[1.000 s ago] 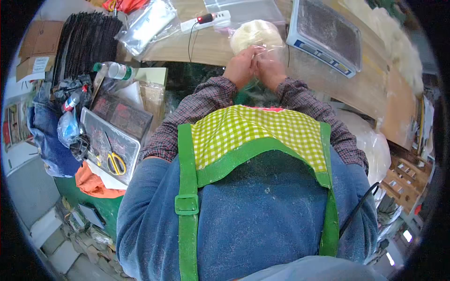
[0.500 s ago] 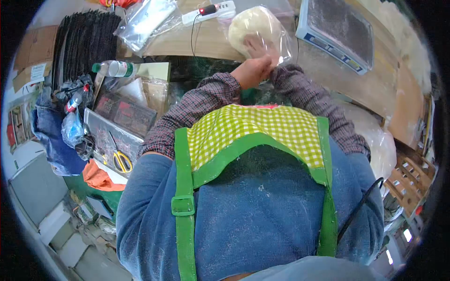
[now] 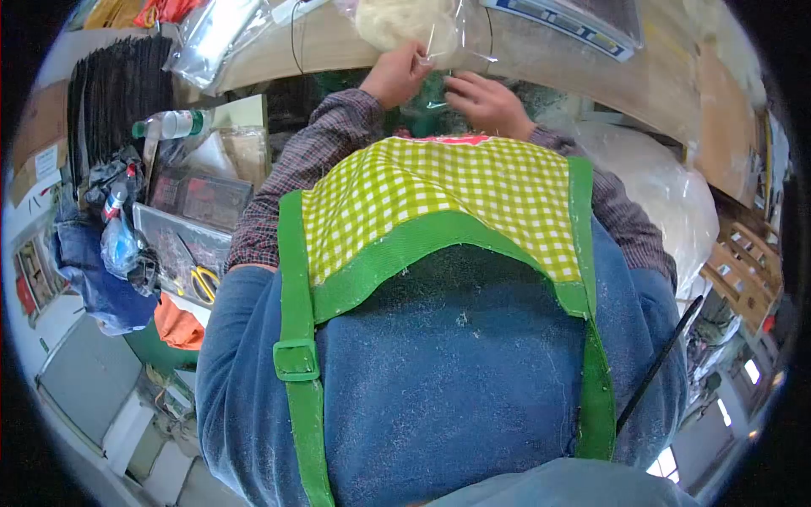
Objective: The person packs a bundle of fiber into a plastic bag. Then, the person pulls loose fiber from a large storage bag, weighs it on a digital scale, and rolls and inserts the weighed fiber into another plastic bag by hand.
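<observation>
So the work right now looks like bag handling, probably dealing with the loose mouth of it. There's a rounded, cream-coloured, fluffy-looking bundle (image 3: 395, 24) inside a crinkly clear plastic bag (image 3: 453, 40), sitting at the near edge of the pale wooden desk (image 3: 342, 52), its far side cut off by the frame.

Left hand (image 3: 397, 74) has its grip pinched on the near end of the bag, thumb and fingertips together. Right hand (image 3: 490, 105) is just beside it, fingers loosely curled and parted; I can't see anything caught in that grip. My read: the next move calls for the left pinch to hold steady, while the right fingers would need to reach the film if both hands are to work it.

Room-wise, both hands are out over the dark gap between the desk edge and the green-and-white checked apron bib (image 3: 439, 194), so not much under them. There's bare wood left of the bundle, up to a thin black cable (image 3: 294, 42) hanging near the edge and shiny clear plastic packets (image 3: 215, 42) beyond. On the right, more bare desk, with a blue-and-white boxy device (image 3: 562, 24) further back as the thing to avoid bumping.
</observation>
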{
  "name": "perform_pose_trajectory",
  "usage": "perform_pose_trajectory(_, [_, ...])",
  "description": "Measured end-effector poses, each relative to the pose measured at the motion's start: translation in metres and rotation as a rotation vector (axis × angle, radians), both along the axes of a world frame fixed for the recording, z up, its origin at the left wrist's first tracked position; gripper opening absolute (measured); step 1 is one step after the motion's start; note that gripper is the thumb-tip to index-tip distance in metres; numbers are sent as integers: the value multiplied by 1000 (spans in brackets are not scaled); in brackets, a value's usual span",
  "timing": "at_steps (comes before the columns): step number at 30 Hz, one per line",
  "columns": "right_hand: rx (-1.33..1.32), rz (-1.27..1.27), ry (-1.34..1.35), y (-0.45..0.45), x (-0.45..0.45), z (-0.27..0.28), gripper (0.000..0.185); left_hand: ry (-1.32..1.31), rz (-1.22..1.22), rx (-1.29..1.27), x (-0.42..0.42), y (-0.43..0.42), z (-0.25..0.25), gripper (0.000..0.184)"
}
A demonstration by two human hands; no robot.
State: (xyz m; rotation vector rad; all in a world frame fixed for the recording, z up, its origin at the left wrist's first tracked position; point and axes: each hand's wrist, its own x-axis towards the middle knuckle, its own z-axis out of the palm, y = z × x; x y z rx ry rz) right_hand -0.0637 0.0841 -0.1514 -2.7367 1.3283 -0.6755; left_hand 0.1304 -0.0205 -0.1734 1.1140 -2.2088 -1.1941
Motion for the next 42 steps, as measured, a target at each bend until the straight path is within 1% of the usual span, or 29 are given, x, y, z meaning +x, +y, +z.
perform_pose_trajectory(1, [-5,-21,-178,7,-9,3,33,-23,15,-16,0,1,4,26])
perform_pose_trajectory(2, [-4,-19,-178,6,-14,6,33,-45,29,-39,0,-1,7,28])
perform_pose_trajectory(5, [-384,-771,-149,-2,-28,9,29,-96,61,-68,-2,1,8,32])
perform_pose_trajectory(6, [-381,-771,-155,-6,-32,-1,29,-121,83,-77,-1,2,8,34])
perform_pose_trajectory(8, [443,-876,-941,-17,-36,-32,29,-157,114,-87,2,7,10,36])
perform_pose_trajectory(9, [891,-858,-1307,-17,-39,-44,28,-164,113,-110,5,12,11,37])
perform_pose_trajectory(10, [905,-847,-1304,-15,-41,-44,28,-171,116,-132,7,18,12,38])
perform_pose_trajectory(12, [862,-812,-1166,-13,-46,-40,28,-188,130,-150,13,28,9,39])
perform_pose_trajectory(13, [834,-790,-1099,-13,-48,-39,27,-207,199,-114,18,33,3,39])
perform_pose_trajectory(15, [820,-767,-1084,-11,-54,-44,27,-238,341,-50,26,42,-9,37])
perform_pose_trajectory(16, [796,-759,-1069,-12,-58,-46,27,-239,358,-60,29,45,-16,37])
perform_pose_trajectory(19, [773,-705,-1026,-13,-56,-45,26,-274,809,-26,27,47,-30,28])
perform_pose_trajectory(20, [784,-685,-1000,-13,-54,-43,25,-269,823,-42,22,47,-24,28])
perform_pose_trajectory(23, [790,-658,-944,-16,-52,-41,23,493,945,540,10,69,-12,19])
perform_pose_trajectory(24, [779,-664,-917,-15,-51,-41,22,492,956,536,11,72,-12,19])
perform_pose_trajectory(27, [791,-645,-871,-18,-57,-46,21,532,819,472,14,78,-17,17])
perform_pose_trajectory(28, [808,-628,-849,-20,-61,-48,22,527,824,470,15,80,-22,17])
perform_pose_trajectory(29, [822,-610,-828,-22,-63,-49,23,542,939,529,15,81,-28,18])
perform_pose_trajectory(31, [815,-591,-859,-21,-61,-54,25,577,1171,645,10,80,-24,19])
perform_pose_trajectory(32, [805,-577,-889,-20,-59,-56,26,582,1172,637,8,80,-21,19])
perform_pose_trajectory(34, [797,-563,-923,-21,-56,-61,28,458,1105,511,5,88,-18,20])
perform_pose_trajectory(35, [610,-499,-911,-21,-49,-58,27,393,1070,450,5,90,-15,20])
perform_pose_trajectory(36, [422,-435,-896,-22,-40,-54,26,390,1071,446,10,88,-18,20])
perform_pose_trajectory(37, [233,-372,-875,-24,-35,-52,26,293,1054,287,17,84,-25,20])
perform_pose_trajectory(38, [229,-373,-878,-25,-34,-54,26,197,1031,129,23,81,-33,21])
perform_pose_trajectory(39, [399,-460,-906,-27,-34,-57,24,104,1001,-29,29,77,-40,22])
perform_pose_trajectory(40, [566,-546,-929,-30,-34,-59,22,110,993,-37,33,73,-40,22])
perform_pose_trajectory(41, [731,-629,-945,-36,-35,-60,21,51,945,-24,37,70,-41,22])
perform_pose_trajectory(42, [714,-627,-944,-41,-35,-57,21,-5,898,-13,39,67,-36,22])
